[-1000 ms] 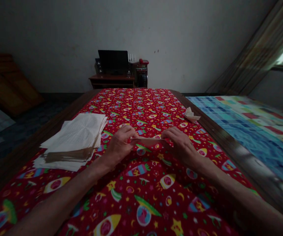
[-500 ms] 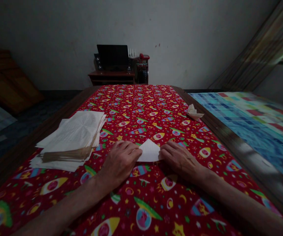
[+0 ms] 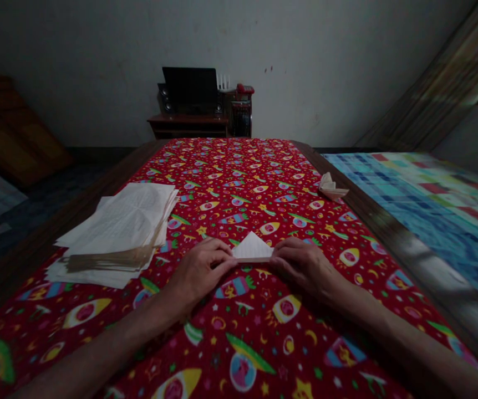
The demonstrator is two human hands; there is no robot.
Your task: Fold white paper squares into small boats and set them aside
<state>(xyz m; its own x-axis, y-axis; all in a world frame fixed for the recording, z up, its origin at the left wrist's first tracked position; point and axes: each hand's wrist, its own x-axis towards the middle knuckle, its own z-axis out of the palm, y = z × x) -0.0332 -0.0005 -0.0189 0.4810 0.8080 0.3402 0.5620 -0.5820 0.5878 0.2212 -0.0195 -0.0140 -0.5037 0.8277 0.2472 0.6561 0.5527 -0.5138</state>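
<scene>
A white sheet of paper (image 3: 252, 246), folded to a peak at its far side, lies on the red patterned cloth (image 3: 230, 310) between my hands. Along its near edge runs a narrow turned-up strip. My left hand (image 3: 206, 265) pinches the left end of that strip between thumb and fingers. At the right end, my right hand (image 3: 297, 260) grips the paper the same way, thumb toward me. Both paper corners are hidden under the fingers.
Left of my hands lies a loose stack of paper sheets (image 3: 126, 221). A folded paper piece (image 3: 331, 187) sits near the table's right edge. Beyond the far end stands a desk with a dark monitor (image 3: 191, 90). A bed with a checked cover (image 3: 422, 210) is at the right.
The near edge of the paper has been turned up into a narrow strip. My thumbs now show along it. The view has tilted slightly.
</scene>
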